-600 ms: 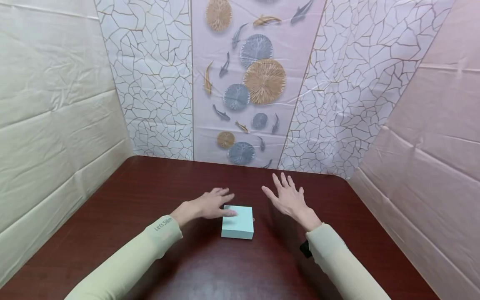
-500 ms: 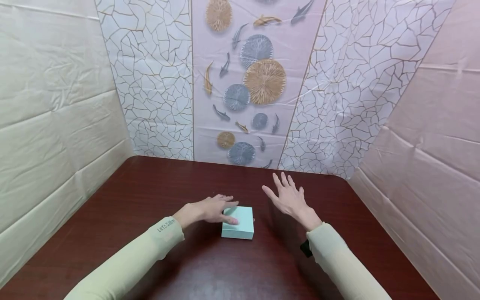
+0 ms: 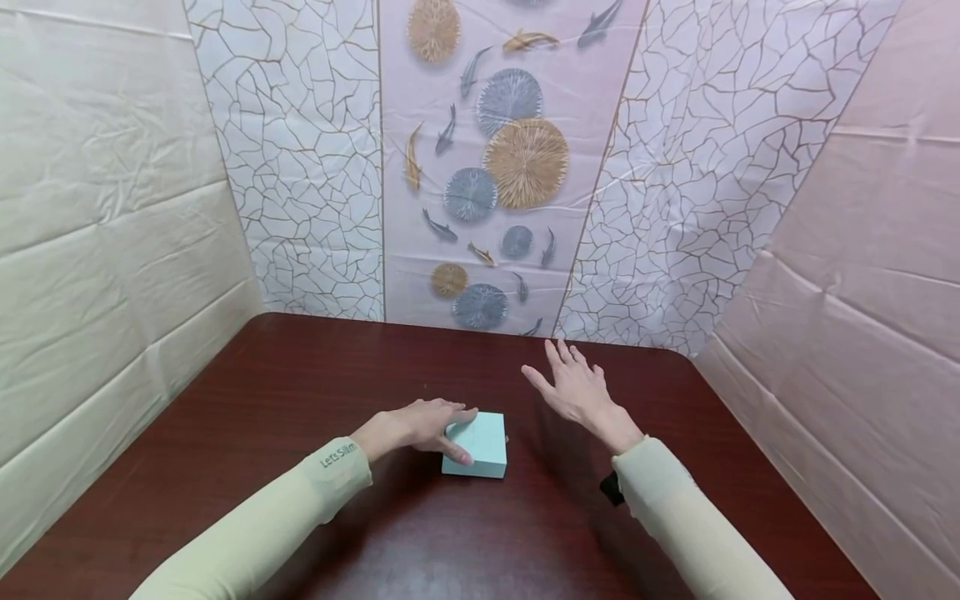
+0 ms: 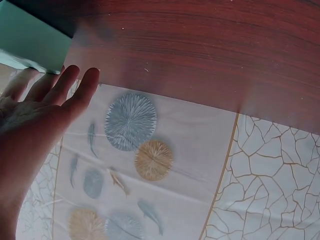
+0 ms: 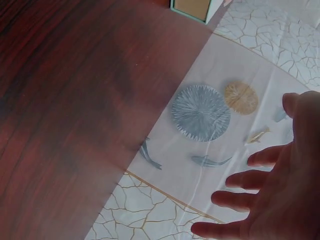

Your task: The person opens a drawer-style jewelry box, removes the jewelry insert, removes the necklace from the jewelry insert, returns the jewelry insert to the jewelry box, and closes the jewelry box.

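A small mint-green square box [image 3: 489,437] lies flat on the dark red-brown table. My left hand [image 3: 423,423] spans its left part in the head view, thumb over the near edge and forefinger at the far edge. In the left wrist view, the fairly straight fingers of the left hand [image 4: 47,102] reach right up to the side of the box [image 4: 35,40]. The right hand [image 3: 581,392] hovers to the right of the box, fingers spread and holding nothing. From the right wrist, the box [image 5: 192,7] shows a tan end face framed in mint.
The glossy table [image 3: 420,542] has a rounded back edge. Behind it hangs a patterned cloth [image 3: 315,167] with fish and round motifs. Pale cloth walls [image 3: 112,208] close in both sides. A dark band [image 3: 611,489] sits at the right wrist.
My left hand has moved right and toward me over the box, its thumb sliding from the top to the near edge. The right hand and the box stay nearly where they were.
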{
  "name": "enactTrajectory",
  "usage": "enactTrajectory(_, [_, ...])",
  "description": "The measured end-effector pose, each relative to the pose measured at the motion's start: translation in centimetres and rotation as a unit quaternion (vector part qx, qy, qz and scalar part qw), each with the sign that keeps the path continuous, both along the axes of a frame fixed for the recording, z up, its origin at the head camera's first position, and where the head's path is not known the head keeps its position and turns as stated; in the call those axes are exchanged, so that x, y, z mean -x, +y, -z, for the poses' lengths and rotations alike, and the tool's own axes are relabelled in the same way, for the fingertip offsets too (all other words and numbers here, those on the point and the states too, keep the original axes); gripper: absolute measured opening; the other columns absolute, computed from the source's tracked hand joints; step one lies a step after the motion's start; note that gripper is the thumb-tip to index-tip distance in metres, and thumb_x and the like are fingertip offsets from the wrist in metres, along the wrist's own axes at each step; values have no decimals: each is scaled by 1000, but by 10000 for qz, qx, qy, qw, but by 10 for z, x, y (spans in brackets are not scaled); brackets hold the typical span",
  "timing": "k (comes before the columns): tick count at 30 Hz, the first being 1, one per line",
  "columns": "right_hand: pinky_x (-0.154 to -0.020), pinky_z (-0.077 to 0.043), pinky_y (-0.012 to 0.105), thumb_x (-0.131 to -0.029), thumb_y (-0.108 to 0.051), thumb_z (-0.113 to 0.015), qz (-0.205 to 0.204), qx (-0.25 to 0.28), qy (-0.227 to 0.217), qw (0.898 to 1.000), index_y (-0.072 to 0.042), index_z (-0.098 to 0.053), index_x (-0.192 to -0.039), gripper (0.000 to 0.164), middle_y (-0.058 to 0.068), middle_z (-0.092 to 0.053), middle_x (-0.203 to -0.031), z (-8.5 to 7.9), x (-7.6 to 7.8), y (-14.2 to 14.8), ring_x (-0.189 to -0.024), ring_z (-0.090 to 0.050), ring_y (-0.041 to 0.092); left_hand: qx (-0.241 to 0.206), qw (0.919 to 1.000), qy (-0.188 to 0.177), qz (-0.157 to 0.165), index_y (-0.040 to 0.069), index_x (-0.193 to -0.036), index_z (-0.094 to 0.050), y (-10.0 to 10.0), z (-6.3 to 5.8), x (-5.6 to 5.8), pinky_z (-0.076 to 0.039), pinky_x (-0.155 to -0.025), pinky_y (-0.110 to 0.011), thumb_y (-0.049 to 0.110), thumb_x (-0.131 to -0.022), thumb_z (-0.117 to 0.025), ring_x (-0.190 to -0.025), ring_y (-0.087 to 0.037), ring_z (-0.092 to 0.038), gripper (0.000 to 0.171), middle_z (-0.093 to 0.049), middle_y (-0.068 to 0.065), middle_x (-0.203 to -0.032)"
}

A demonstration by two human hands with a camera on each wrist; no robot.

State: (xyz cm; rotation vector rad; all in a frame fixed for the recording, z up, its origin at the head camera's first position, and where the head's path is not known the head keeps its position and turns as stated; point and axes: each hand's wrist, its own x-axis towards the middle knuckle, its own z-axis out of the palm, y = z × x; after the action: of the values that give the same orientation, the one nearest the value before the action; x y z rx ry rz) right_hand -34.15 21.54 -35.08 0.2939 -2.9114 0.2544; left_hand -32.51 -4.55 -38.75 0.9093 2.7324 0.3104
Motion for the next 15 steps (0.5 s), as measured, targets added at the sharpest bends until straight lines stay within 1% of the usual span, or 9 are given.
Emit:
enactTrajectory(2, [-105,-31,65,-98,-59,-37,-71,-81,176,9998,-5,-35,-149,75,20,-33,-154,-1,-1,0,-142,-34,38,-6,10000,-8,-9,22,-152,-33,0,1,0,-30,-112,-55,59,-80,-68,-142,-29,-36,88,-35,-9,-156])
enactTrajectory(4, [-98,-40,61,-98,-51,-43,-166,-155,403,9989,0,-51,-137,64,21,-49,-143,-1,-2,0,-131,-47,38,-10,10000,-27,-17,22,-152,-33,0,1,0,-30,-113,-55,58,-80,-68,-142,-29,-36,87,-35,-9,-156])
enactTrajectory(6, [-85,-49,54,-97,-42,-50,-289,-209,584,9977,1,-64,-120,50,21,-63,-122,-1,-3,-1,-113,-59,37,-2,10000,-37,-16,22,-152,-33,0,0,0,-29,-113,-55,58,-81,-68,-142,-30,-36,87,-35,-9,-156])
enactTrajectory(7, [-76,-52,50,-96,-37,-53,-366,-205,597,9973,0,-69,-109,42,19,-68,-108,-1,-3,-1,-100,-63,34,-5,10000,-46,-17,22,-152,-33,0,0,-1,-29,-113,-55,58,-81,-68,-142,-30,-37,87,-35,-9,-156])
enactTrajectory(8, [-68,-52,45,-96,-34,-55,-434,-165,534,9975,-2,-71,-99,35,15,-69,-94,-1,-4,-1,-88,-64,30,-2,10000,-50,-11,22,-152,-33,0,0,-1,-29,-113,-55,58,-81,-68,-142,-30,-37,87,-35,-10,-156])
enactTrajectory(10, [-54,-46,36,-95,-29,-57,-567,-71,210,9981,-7,-70,-84,28,8,-64,-73,0,-5,-3,-68,-60,23,-12,10000,-72,-10,21,-152,-33,0,-2,-2,-29,-113,-56,57,-81,-68,-142,-30,-37,87,-35,-10,-156])
enactTrajectory(11, [-51,-43,32,-95,-28,-58,-628,7,-23,9980,-8,-70,-81,27,5,-61,-67,0,-5,-3,-62,-57,19,-10,10000,-76,-2,21,-152,-33,0,-2,-2,-29,-113,-56,57,-81,-68,-142,-30,-37,87,-35,-10,-156])
enactTrajectory(13, [-50,-38,28,-95,-24,-58,-769,228,-579,9951,-9,-70,-80,25,1,-58,-61,0,-5,-4,-54,-52,14,-25,10000,-89,5,21,-152,-33,0,-3,-3,-29,-113,-56,56,-81,-68,-142,-30,-36,87,-34,-11,-156])
enactTrajectory(15, [-50,-42,28,-96,-21,-58,-974,445,-1117,9880,-6,-72,-85,23,3,-63,-63,1,-5,-3,-53,-56,16,-32,9999,-99,3,20,-152,-32,0,-4,-4,-28,-113,-56,56,-82,-68,-142,-30,-36,87,-34,-11,-156])
